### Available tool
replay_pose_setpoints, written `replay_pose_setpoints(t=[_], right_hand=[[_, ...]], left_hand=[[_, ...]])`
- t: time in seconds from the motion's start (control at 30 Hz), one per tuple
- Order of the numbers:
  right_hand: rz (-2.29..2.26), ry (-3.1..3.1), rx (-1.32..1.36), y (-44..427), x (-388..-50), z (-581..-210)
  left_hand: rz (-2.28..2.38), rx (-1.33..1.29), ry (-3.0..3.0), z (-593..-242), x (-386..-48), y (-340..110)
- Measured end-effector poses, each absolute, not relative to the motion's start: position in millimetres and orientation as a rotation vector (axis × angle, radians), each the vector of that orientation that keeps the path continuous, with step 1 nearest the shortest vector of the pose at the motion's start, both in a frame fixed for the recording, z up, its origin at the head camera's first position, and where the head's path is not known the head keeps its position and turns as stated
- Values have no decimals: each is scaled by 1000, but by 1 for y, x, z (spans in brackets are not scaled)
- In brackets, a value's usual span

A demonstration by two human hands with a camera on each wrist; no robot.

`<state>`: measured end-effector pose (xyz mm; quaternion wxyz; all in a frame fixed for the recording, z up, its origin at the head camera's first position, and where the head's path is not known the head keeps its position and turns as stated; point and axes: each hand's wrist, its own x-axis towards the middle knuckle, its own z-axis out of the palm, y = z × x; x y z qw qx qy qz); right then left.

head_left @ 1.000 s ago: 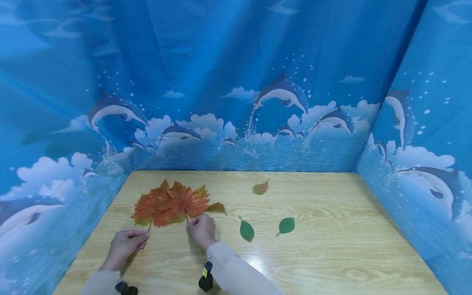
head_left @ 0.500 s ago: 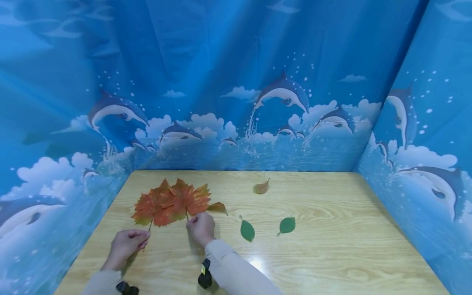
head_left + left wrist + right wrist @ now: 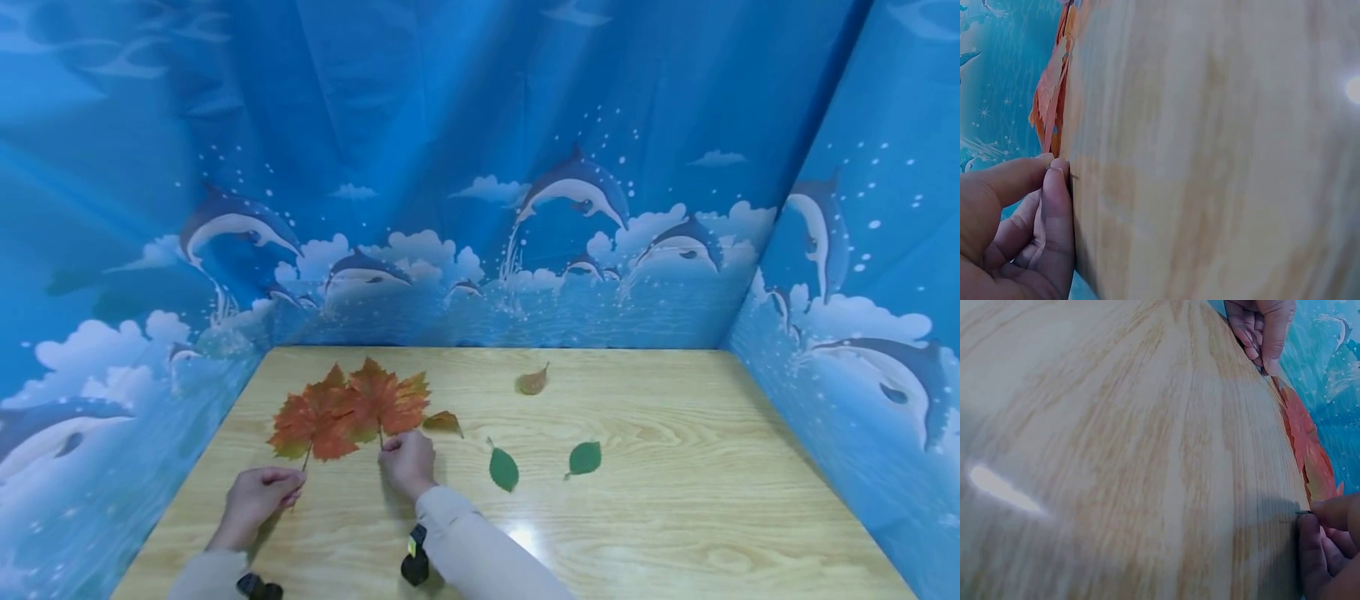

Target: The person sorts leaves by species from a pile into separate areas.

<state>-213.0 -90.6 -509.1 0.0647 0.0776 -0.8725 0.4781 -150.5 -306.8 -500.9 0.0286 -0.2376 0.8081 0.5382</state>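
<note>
Orange-red lobed leaves (image 3: pixel 318 421) lie overlapping at the table's left, one (image 3: pixel 378 398) partly over the others. My left hand (image 3: pixel 258 502) pinches the stem of the left leaf between thumb and fingertip; in the left wrist view that hand (image 3: pixel 1019 231) holds it low at the table surface. My right hand (image 3: pixel 408 464) pinches the stem of the right leaf just below its blade. The right wrist view shows the right hand (image 3: pixel 1332 547) with a bit of stem between its fingertips, and the left hand (image 3: pixel 1263 331) farther off.
A yellow-brown leaf (image 3: pixel 442 422) lies right of the orange leaves. A small brown leaf (image 3: pixel 532 382) is near the back edge. Two green leaves (image 3: pixel 503 469) (image 3: pixel 584 458) lie at mid-table. A blue dolphin-print curtain (image 3: pixel 450 167) surrounds the wooden table (image 3: pixel 675 517).
The right orange leaf has shifted slightly away toward the back and a little right, with my right hand on its stem. My left hand has stayed nearly still.
</note>
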Motion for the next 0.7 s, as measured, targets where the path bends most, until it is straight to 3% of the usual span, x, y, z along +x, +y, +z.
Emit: replay_pose_setpoints(t=[0.7], right_hand=[[1442,-2646,256,-93,-215,-514]], left_hand=[[1627,-779,2489,-500,-152,-306]])
